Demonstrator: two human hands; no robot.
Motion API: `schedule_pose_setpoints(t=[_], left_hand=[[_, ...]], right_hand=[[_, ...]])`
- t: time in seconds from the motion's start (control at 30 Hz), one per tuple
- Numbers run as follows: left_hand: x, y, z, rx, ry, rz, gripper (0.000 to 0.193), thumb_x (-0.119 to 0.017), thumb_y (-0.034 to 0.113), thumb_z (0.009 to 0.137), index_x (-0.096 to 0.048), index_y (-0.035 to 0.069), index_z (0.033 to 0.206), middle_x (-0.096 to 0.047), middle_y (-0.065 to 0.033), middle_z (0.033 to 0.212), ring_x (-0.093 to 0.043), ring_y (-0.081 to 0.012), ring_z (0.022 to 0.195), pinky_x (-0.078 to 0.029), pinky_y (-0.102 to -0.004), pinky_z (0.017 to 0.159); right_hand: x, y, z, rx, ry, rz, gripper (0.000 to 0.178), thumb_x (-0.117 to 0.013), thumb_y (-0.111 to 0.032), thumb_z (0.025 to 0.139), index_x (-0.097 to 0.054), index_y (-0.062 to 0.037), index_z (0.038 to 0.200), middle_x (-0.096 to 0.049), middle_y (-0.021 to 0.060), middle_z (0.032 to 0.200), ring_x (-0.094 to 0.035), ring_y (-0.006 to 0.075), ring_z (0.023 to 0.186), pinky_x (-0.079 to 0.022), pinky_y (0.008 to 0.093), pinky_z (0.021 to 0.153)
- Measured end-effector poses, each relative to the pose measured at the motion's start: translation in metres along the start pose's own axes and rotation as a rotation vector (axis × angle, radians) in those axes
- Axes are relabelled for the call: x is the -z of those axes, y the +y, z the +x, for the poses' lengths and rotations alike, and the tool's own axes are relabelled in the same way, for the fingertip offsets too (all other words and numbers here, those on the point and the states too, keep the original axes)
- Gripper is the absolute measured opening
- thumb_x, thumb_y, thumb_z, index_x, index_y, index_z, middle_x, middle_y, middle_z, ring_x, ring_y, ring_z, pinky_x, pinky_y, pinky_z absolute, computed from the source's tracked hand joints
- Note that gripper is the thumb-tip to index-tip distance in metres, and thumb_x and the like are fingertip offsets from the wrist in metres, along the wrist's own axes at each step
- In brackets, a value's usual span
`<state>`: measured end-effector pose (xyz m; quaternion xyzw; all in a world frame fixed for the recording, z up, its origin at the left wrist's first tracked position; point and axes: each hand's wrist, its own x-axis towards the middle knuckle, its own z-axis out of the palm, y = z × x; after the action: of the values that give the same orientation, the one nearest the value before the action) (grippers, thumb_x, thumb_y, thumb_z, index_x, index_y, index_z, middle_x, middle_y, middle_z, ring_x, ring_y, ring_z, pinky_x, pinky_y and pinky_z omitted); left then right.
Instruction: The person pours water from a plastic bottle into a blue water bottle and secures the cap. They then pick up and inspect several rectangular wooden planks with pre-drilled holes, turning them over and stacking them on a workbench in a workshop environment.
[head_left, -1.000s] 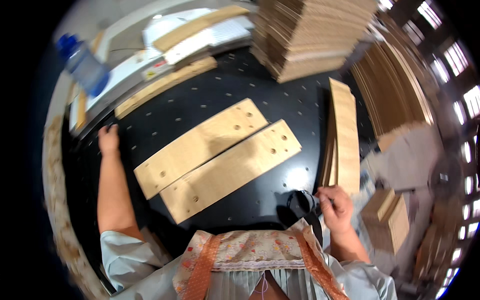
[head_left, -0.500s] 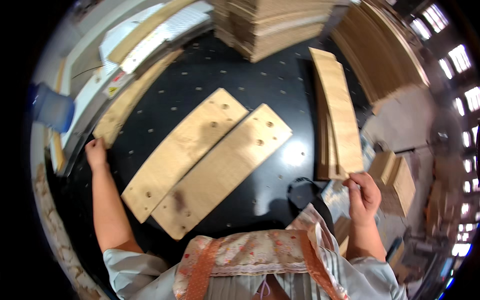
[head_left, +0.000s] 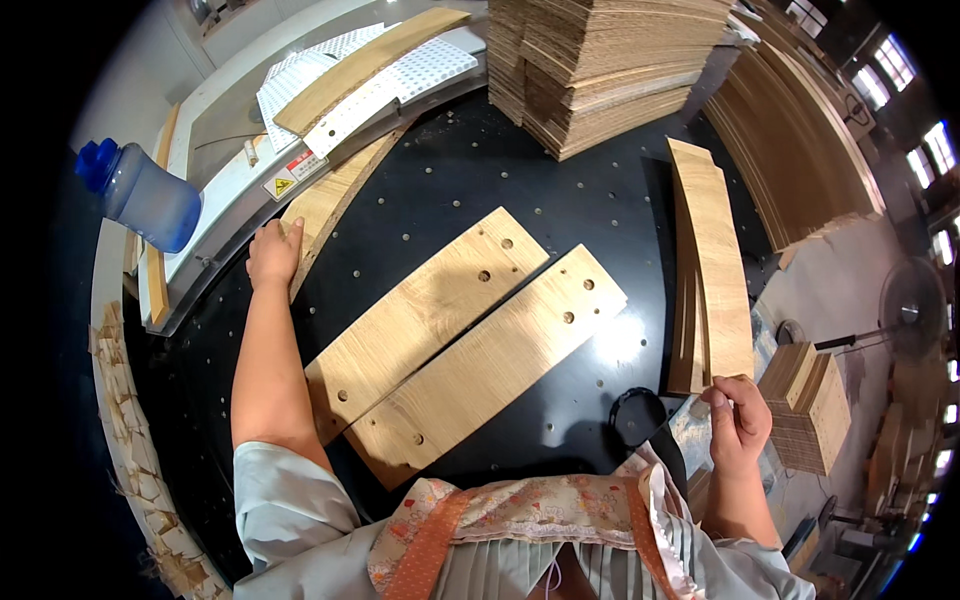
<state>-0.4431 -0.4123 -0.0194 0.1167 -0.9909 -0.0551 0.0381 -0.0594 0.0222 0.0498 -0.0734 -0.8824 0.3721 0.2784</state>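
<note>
My left hand (head_left: 273, 252) is on the near end of a long light wooden board (head_left: 335, 197) lying along the machine's rail. Its fingers curl over the board's rail side, with the thumb on top. My right hand (head_left: 738, 425) is closed in a pinch at the near end of a slim wooden board (head_left: 712, 250), topmost of a small stack at the table's right edge. Between my hands, two drilled wooden panels, the left panel (head_left: 430, 310) and the right panel (head_left: 490, 370), lie slantwise side by side, with a narrow gap between them.
Tall stacked boards (head_left: 600, 80) stand at the back of the black table (head_left: 440, 190). A blue water bottle (head_left: 150, 200) and a loose wooden strip (head_left: 370, 70) are at the left machine. A black ring (head_left: 637, 415) lies near my body; more stacked boards (head_left: 805, 405) sit right.
The head view has shifted, so everything sits lower and further right in it. My left hand has moved from the board's near tip further onto it. My right hand stays at the stack's near end.
</note>
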Motion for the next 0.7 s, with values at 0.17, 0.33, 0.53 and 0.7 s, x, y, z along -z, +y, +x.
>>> schedule_pose_setpoints(t=[0.17, 0.33, 0.53, 0.7], left_hand=[[-0.017, -0.045, -0.022, -0.225, 0.092, -0.063, 0.055, -0.052, 0.051, 0.087, -0.053, 0.012, 0.125, -0.053, -0.0134, 0.121, -0.047, -0.0329, 0.116, -0.038, -0.0471, 0.094], [-0.012, -0.072, -0.066, -0.469, 0.054, -0.125, 0.048, -0.059, 0.038, 0.087, -0.052, 0.01, 0.125, -0.053, -0.0126, 0.119, -0.047, -0.0322, 0.113, -0.037, -0.0442, 0.095], [0.045, -0.038, -0.129, -0.299, 0.107, 0.153, 0.064, -0.07, 0.027, 0.078, -0.045, 0.011, 0.134, -0.036, -0.0086, 0.14, -0.027, -0.0271, 0.134, -0.018, -0.0541, 0.109], [0.076, -0.057, -0.194, -0.414, 0.16, -0.234, 0.062, -0.07, 0.013, 0.075, -0.046, 0.009, 0.132, -0.034, -0.0149, 0.141, -0.032, -0.0332, 0.131, -0.026, -0.0456, 0.109]], right_hand=[[0.012, -0.002, -0.01, 0.062, 0.062, 0.061, 0.014, -0.059, 0.005, 0.078, -0.062, 0.0014, 0.092, -0.062, 0.0105, 0.07, -0.057, 0.0211, 0.063, -0.044, 0.0297, 0.06], [0.026, -0.001, -0.028, 0.047, 0.02, 0.106, 0.014, -0.061, 0.002, 0.077, -0.064, 0.0, 0.091, -0.063, 0.0103, 0.073, -0.06, 0.024, 0.067, -0.047, 0.0316, 0.061], [0.057, -0.001, -0.055, 0.194, -0.504, 0.036, 0.022, -0.065, -0.007, 0.077, -0.064, -0.0015, 0.099, -0.064, 0.0142, 0.084, -0.06, 0.0307, 0.077, -0.049, 0.0366, 0.067], [0.092, 0.039, -0.074, -0.122, -1.029, 0.189, 0.038, -0.064, -0.015, 0.083, -0.056, 0.0005, 0.117, -0.064, 0.0172, 0.102, -0.063, 0.0297, 0.091, -0.05, 0.0373, 0.079]])
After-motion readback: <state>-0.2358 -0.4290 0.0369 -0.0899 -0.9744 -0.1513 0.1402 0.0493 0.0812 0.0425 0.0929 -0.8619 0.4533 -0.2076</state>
